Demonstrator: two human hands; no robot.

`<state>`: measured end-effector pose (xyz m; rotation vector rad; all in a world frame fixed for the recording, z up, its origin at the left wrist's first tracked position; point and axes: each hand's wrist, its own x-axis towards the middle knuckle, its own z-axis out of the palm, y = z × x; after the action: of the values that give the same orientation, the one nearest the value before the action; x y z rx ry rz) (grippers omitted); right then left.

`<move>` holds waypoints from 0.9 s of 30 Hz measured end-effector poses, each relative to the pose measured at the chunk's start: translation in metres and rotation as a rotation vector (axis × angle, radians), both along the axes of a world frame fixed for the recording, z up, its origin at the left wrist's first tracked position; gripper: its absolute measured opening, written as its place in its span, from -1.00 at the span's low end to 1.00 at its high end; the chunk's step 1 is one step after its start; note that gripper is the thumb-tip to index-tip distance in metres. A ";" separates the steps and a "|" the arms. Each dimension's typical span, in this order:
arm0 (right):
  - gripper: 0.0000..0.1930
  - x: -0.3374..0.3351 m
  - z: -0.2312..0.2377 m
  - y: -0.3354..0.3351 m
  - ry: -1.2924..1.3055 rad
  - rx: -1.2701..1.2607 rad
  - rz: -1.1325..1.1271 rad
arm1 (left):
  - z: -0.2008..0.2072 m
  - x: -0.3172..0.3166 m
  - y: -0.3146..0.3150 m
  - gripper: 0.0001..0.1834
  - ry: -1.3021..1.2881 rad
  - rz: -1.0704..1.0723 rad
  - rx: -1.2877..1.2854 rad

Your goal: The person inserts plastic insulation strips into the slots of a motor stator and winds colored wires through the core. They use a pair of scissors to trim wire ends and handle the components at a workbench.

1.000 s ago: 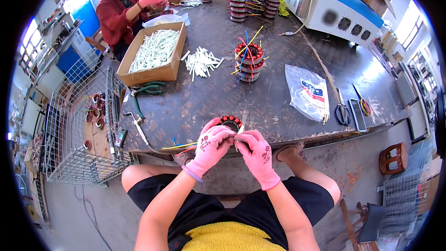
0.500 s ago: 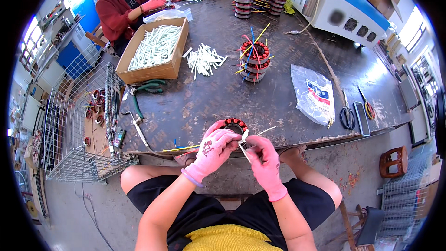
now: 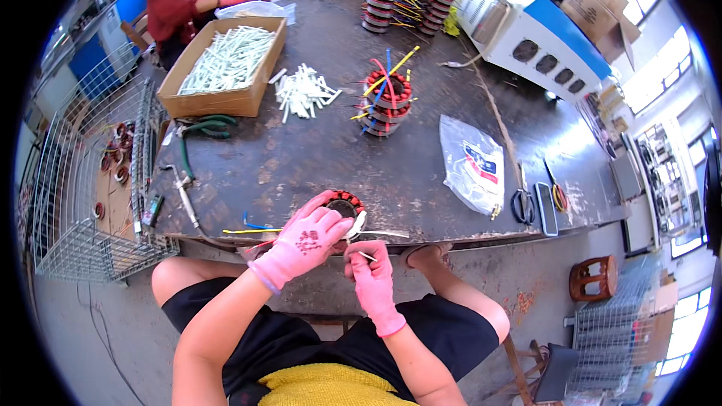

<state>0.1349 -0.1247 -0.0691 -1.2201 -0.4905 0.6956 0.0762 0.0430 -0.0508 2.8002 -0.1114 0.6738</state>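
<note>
My left hand (image 3: 304,244), in a pink glove, is wrapped round a ring-shaped motor stator (image 3: 352,201) with red windings at the table's front edge. Yellow and blue lead wires (image 3: 256,228) stick out to the left of that hand. At the stator's near right side is a white cord (image 3: 361,221), and a loose length of it stretches right along the table edge. My right hand (image 3: 372,274), also gloved in pink, is closed just below the stator. A short white end pokes out between its fingers, which appear to pinch the cord; the fingertips are partly hidden.
Beyond stands a stack of stators (image 3: 389,101). White sleeves lie in a pile (image 3: 303,92) and in a cardboard box (image 3: 169,94). Green-handled pliers (image 3: 210,126), a torch-like tool (image 3: 183,197), a plastic bag (image 3: 470,165), scissors (image 3: 523,207) and a phone (image 3: 547,209) surround the work. A co-worker (image 3: 177,0) sits far left.
The whole view has shifted, so the table things appear further left. My right hand has drawn down from the stator, with the white end now poking out of its fingers. My left hand keeps its grip.
</note>
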 end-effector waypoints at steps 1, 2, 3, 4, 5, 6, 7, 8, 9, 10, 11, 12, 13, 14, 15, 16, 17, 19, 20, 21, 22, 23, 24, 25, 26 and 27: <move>-0.95 0.007 0.003 0.001 0.004 0.023 -0.017 | 0.000 0.006 -0.003 -0.57 -0.001 -0.013 -0.006; -0.95 0.013 0.007 0.004 -0.038 0.019 -0.003 | 0.002 0.008 0.000 -0.59 0.009 -0.035 0.008; -0.96 0.022 0.016 0.011 -0.206 -0.038 -0.025 | 0.002 0.008 -0.005 -0.61 -0.052 -0.010 -0.007; -0.96 0.030 0.024 0.022 -0.374 -0.094 -0.047 | 0.004 0.006 -0.002 -0.62 0.038 -0.005 0.006; -0.94 0.035 0.033 0.035 -0.410 -0.137 -0.025 | 0.002 0.006 0.002 -0.59 0.101 -0.007 0.034; -0.94 0.038 0.033 0.040 -0.490 -0.183 -0.015 | -0.001 0.005 0.006 -0.57 0.164 -0.009 0.061; -0.93 0.043 0.031 0.043 -0.571 -0.229 -0.006 | -0.004 0.004 0.006 -0.57 0.121 0.002 0.065; -0.93 0.045 0.032 0.047 -0.644 -0.278 0.003 | -0.006 0.002 0.003 -0.57 0.086 0.011 0.066; -0.93 0.047 0.034 0.051 -0.702 -0.333 0.004 | -0.008 0.000 0.002 -0.57 0.051 0.018 0.068; -0.94 0.048 0.035 0.058 -0.709 -0.335 0.004 | -0.010 -0.001 0.004 -0.58 0.041 0.014 0.038; -0.94 0.050 0.037 0.061 -0.719 -0.346 0.002 | -0.006 0.000 0.002 -0.59 0.026 0.007 0.000; -0.94 0.053 0.037 0.063 -0.727 -0.357 -0.001 | -0.004 0.001 0.002 -0.60 0.013 -0.002 -0.038; -0.93 0.054 0.034 0.065 -0.681 -0.338 -0.020 | -0.006 0.001 0.002 -0.60 0.056 -0.019 -0.043; -0.93 0.056 0.039 0.065 -0.632 -0.366 -0.012 | -0.003 0.004 0.001 -0.63 0.056 -0.021 -0.036; -0.92 0.057 0.046 0.063 -0.580 -0.393 -0.009 | 0.001 0.006 -0.001 -0.66 0.056 -0.028 -0.029; -0.92 0.057 0.048 0.061 -0.525 -0.419 -0.012 | 0.003 0.009 -0.003 -0.69 0.058 -0.039 -0.020; -0.90 0.061 0.041 0.058 -0.571 -0.419 -0.014 | 0.003 0.013 -0.006 -0.70 -0.052 -0.072 -0.048; -0.87 0.060 0.034 0.058 -0.678 -0.337 -0.079 | 0.001 0.011 -0.004 -0.64 -0.011 -0.039 -0.063; -0.86 0.064 0.030 0.053 -0.607 -0.244 -0.003 | 0.004 0.012 -0.002 -0.64 0.001 -0.056 -0.052; -0.85 0.068 0.038 0.044 -0.565 -0.223 -0.011 | 0.005 0.010 0.000 -0.66 -0.035 -0.049 -0.054; -0.82 0.073 0.045 0.036 -0.518 -0.193 -0.011 | 0.008 0.012 -0.005 -0.66 -0.029 -0.039 -0.043; -0.79 0.081 0.048 0.021 -0.488 -0.179 -0.074 | 0.010 0.011 -0.009 -0.66 -0.018 -0.019 -0.029; -0.74 0.092 0.050 0.001 -0.454 -0.164 -0.126 | 0.011 0.010 -0.010 -0.67 -0.004 0.011 -0.017; -0.71 0.105 0.049 -0.022 -0.354 -0.172 -0.192 | 0.008 0.011 -0.009 -0.66 0.017 0.004 -0.003; -0.75 0.119 0.053 -0.046 -0.563 -0.295 -0.344 | 0.006 0.011 -0.008 -0.64 0.012 0.005 -0.007; -0.79 0.139 0.046 -0.074 -0.637 -0.424 -0.491 | 0.003 0.013 -0.010 -0.63 0.003 -0.003 -0.022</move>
<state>0.2736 -0.1988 -0.0226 -1.8907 -0.5444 -0.0351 0.0895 0.0333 -0.0480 2.7795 -0.1073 0.6658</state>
